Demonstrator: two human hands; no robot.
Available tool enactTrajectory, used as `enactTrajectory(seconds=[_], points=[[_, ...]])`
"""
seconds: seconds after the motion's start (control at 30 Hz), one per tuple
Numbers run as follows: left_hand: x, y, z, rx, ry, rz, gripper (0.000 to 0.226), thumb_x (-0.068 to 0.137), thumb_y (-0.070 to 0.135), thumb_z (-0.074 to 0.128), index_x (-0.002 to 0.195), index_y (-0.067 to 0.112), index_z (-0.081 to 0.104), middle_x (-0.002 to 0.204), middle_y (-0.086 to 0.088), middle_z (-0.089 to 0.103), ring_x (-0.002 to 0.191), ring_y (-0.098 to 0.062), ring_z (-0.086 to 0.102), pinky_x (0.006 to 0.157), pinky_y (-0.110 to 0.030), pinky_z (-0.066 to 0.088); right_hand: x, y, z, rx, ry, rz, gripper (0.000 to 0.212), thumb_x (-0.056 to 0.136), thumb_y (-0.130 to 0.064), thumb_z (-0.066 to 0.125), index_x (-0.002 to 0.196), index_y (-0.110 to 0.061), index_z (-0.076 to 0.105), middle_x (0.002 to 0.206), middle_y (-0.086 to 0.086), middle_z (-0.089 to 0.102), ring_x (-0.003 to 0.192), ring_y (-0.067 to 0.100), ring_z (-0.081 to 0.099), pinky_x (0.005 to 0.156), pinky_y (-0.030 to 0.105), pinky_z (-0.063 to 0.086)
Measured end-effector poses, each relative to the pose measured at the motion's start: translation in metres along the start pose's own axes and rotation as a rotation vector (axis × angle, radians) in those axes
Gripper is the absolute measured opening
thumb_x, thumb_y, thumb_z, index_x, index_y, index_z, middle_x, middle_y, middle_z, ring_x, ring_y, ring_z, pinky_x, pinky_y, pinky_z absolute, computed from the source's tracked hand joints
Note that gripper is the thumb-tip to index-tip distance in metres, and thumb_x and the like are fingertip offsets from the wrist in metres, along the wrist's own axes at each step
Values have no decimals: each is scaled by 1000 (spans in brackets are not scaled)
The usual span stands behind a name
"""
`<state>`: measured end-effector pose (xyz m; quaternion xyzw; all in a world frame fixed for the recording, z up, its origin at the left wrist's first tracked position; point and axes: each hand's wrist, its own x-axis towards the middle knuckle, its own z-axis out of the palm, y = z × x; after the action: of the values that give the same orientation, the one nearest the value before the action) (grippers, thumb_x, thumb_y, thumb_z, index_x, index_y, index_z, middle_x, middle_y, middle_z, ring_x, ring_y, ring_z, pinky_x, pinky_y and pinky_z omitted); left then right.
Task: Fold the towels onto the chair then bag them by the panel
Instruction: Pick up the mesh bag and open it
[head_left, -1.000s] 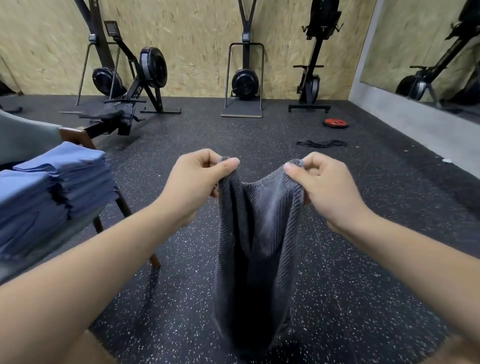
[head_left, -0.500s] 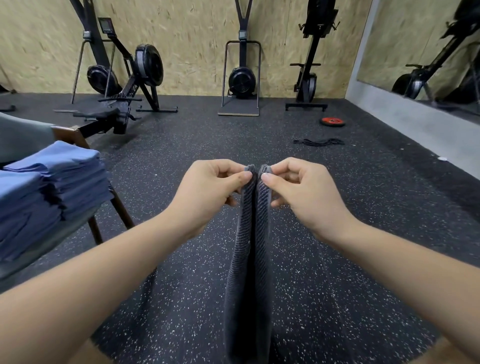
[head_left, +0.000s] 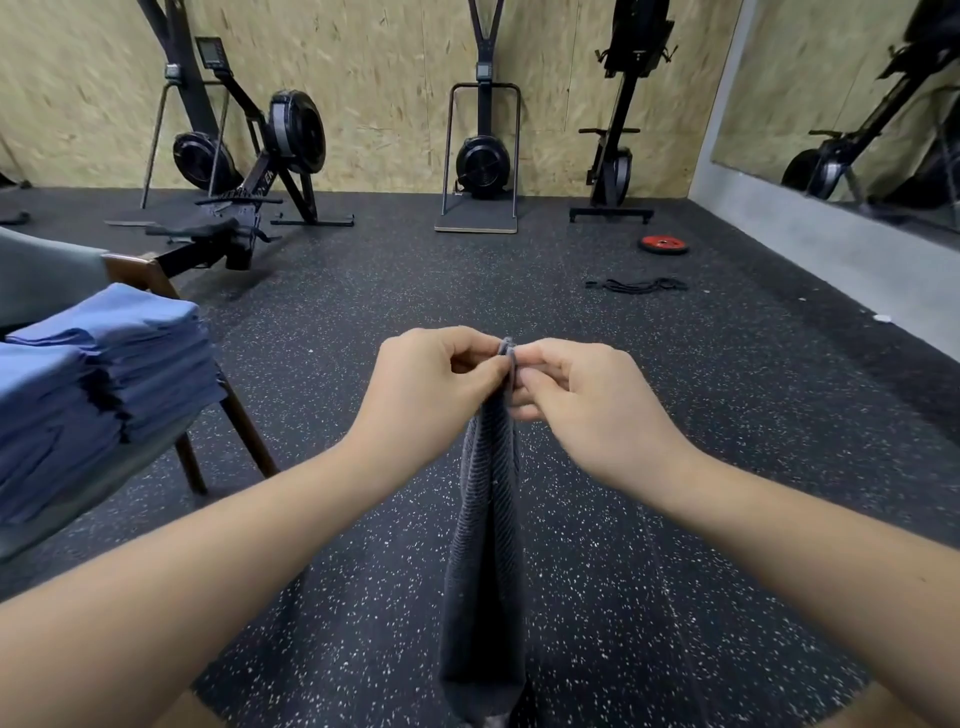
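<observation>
Your left hand (head_left: 431, 387) and your right hand (head_left: 582, 400) meet in front of you, each pinching the top edge of a dark grey ribbed towel (head_left: 485, 545) between thumb and curled fingers, so the two corners sit pressed together at the very top. From that pinch the towel hangs straight down between your forearms as a narrow doubled strip, its lower end low in the view near your legs. To your left, a wooden-legged chair (head_left: 228, 415) carries two stacks of folded blue towels (head_left: 104, 384) set side by side, the nearer stack just beside the farther one. You are looking across a black speckled rubber floor (head_left: 363, 322) toward a chipboard wall. A rowing machine (head_left: 249, 208) stands at the back left, a red weight plate (head_left: 663, 244) lies on the floor at the right, and black bands (head_left: 636, 285) lie just in front of it.
</observation>
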<state>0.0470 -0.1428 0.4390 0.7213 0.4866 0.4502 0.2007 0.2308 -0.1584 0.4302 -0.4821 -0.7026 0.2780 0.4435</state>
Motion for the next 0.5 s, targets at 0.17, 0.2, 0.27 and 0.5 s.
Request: enactTrajectory(seconds=[0.17, 0.2, 0.27, 0.5], points=[[0, -1, 0, 24, 31, 37, 8, 87, 23, 84, 89, 29, 79, 77, 17, 76, 72, 2, 70, 69, -10, 50, -2, -1, 2, 26, -27, -11, 32, 110, -1, 48, 124, -10, 75, 105, 6, 79, 94, 13, 80, 82, 34, 67], [1, -2, -1, 30, 44, 39, 9, 88, 20, 81, 87, 29, 78, 77, 17, 76, 71, 2, 69, 68, -9, 47, -3, -3, 2, 29, -37, -16, 31, 110, -1, 49, 125, -10, 74, 106, 4, 78, 95, 12, 79, 80, 33, 67], [4, -3, -2, 31, 46, 37, 12, 89, 19, 77, 87, 30, 78, 76, 17, 75, 69, 2, 67, 66, -10, 45, -3, -3, -1, -9, -27, -49, 24, 106, -2, 58, 121, -13, 73, 103, 0, 77, 91, 10, 78, 79, 29, 65], [13, -8, -13, -94, -65, 30, 11, 102, 21, 69, 95, 27, 76, 72, 17, 63, 63, -1, 48, 61, -18, 37, 20, 19, -30, -317, -46, -71, 61, 82, -40, 90, 131, -38, 54, 126, -16, 58, 118, 1, 57, 101, 25, 42]])
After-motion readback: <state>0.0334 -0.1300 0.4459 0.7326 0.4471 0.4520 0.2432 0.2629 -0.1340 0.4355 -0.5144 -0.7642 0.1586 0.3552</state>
